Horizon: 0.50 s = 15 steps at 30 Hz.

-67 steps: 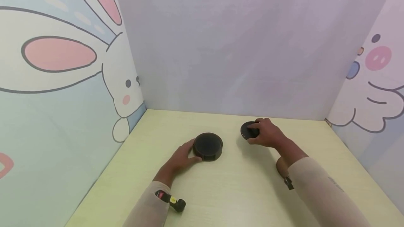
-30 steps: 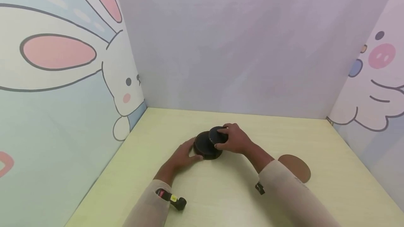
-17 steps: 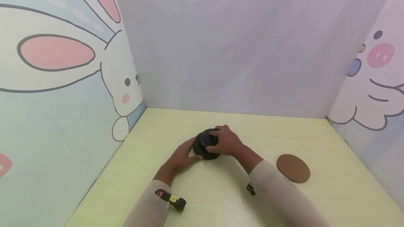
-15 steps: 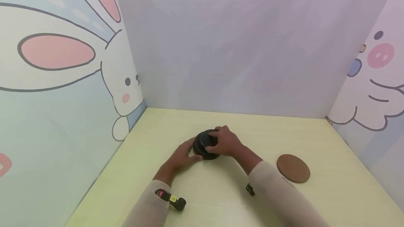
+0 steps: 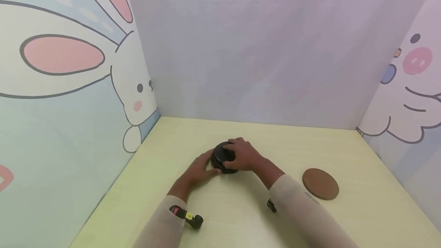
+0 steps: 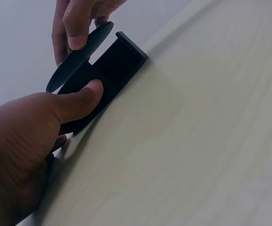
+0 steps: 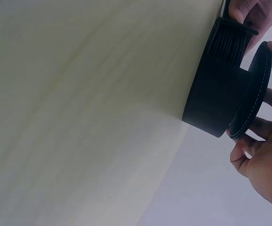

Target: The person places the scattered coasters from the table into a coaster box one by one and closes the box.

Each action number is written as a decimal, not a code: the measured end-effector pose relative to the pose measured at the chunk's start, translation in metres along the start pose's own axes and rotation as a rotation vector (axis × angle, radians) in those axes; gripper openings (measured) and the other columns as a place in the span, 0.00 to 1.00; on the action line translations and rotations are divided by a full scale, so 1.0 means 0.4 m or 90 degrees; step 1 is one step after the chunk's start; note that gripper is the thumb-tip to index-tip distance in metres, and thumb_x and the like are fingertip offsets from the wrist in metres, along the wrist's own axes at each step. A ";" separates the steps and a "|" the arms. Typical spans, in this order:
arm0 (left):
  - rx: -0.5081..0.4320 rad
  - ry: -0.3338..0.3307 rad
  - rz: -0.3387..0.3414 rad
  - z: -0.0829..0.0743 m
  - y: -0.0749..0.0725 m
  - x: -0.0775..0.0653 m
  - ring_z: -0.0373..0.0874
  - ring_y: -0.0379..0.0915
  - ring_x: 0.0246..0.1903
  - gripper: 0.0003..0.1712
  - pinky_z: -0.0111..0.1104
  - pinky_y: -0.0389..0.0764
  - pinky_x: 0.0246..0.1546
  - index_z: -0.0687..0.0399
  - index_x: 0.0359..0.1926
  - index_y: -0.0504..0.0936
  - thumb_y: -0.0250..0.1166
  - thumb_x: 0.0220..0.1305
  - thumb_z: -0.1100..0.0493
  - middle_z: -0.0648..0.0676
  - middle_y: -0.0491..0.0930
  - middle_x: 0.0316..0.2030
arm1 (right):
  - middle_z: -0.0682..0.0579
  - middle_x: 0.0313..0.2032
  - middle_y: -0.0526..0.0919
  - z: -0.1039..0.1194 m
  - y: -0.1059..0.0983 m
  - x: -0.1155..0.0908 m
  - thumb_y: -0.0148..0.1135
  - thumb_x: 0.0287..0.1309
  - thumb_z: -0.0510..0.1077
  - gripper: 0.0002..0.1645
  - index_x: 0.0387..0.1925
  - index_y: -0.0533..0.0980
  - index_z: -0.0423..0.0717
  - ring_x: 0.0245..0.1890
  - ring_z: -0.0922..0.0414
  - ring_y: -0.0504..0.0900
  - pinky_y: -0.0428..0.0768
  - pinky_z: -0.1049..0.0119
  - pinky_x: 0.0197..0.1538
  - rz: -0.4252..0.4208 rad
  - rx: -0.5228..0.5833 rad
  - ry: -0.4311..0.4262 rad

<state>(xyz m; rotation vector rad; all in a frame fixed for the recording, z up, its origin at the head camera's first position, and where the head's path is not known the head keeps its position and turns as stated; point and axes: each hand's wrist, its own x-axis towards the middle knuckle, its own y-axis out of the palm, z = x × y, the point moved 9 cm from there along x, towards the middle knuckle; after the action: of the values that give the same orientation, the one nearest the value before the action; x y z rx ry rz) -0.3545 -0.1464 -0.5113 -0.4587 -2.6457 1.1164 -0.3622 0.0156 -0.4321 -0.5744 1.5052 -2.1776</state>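
Thumb and fingers of my left hand point(image 5: 198, 169) grip a black round coaster holder point(image 7: 216, 94) by its side on the table. In both wrist views the holder's wall has a notch, and the right wrist view shows fine ridges inside it. With its fingers spread round the edge, my right hand point(image 5: 244, 156) holds a black round coaster point(image 7: 253, 94) with pale stitching along its rim. The coaster lies over the holder's open top, slightly tilted, one side close to the holder's rim in the left wrist view. My right fingers hide part of it in the head view.
A brown round coaster point(image 5: 320, 184) lies flat on the pale wooden table point(image 5: 241, 209), right of my right forearm. A plain cloth wall point(image 5: 255, 56) stands behind, with cartoon-printed walls at left and right. Black camera straps sit on both wrists.
My right hand has carried the black coaster left from the table's right side to over the holder, then lower onto it. The brown coaster came into full view. My left hand stayed put.
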 end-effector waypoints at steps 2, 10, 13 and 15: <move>0.001 0.002 0.000 -0.001 -0.001 0.000 0.58 0.59 0.85 0.53 0.56 0.62 0.87 0.49 0.87 0.60 0.74 0.71 0.39 0.56 0.65 0.84 | 0.39 0.77 0.75 0.002 0.000 0.000 0.74 0.64 0.59 0.39 0.73 0.79 0.52 0.77 0.38 0.72 0.76 0.34 0.73 0.006 0.018 -0.012; -0.008 0.013 -0.002 -0.009 -0.001 -0.001 0.57 0.60 0.84 0.52 0.56 0.62 0.87 0.48 0.86 0.61 0.75 0.70 0.40 0.55 0.66 0.84 | 0.40 0.82 0.66 0.002 0.013 -0.002 0.74 0.68 0.57 0.40 0.76 0.76 0.50 0.80 0.39 0.69 0.71 0.35 0.72 0.038 0.071 -0.057; -0.007 0.013 -0.002 -0.013 -0.003 -0.004 0.58 0.60 0.84 0.52 0.56 0.62 0.86 0.47 0.86 0.61 0.74 0.70 0.39 0.55 0.66 0.83 | 0.39 0.83 0.64 0.003 -0.001 -0.007 0.72 0.70 0.56 0.38 0.76 0.75 0.49 0.81 0.38 0.68 0.71 0.34 0.72 0.028 0.091 -0.067; -0.008 0.012 -0.004 -0.015 -0.005 -0.004 0.58 0.60 0.84 0.53 0.57 0.62 0.86 0.47 0.87 0.61 0.74 0.70 0.39 0.55 0.66 0.84 | 0.39 0.83 0.65 0.002 -0.012 -0.009 0.71 0.71 0.55 0.37 0.76 0.76 0.48 0.81 0.37 0.67 0.69 0.32 0.73 0.020 0.101 -0.066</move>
<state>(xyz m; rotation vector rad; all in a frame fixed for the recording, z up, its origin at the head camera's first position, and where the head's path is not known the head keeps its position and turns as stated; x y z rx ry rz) -0.3515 -0.1446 -0.5059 -0.4604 -2.6378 1.0897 -0.3591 0.0186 -0.4278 -0.5966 1.2663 -2.1831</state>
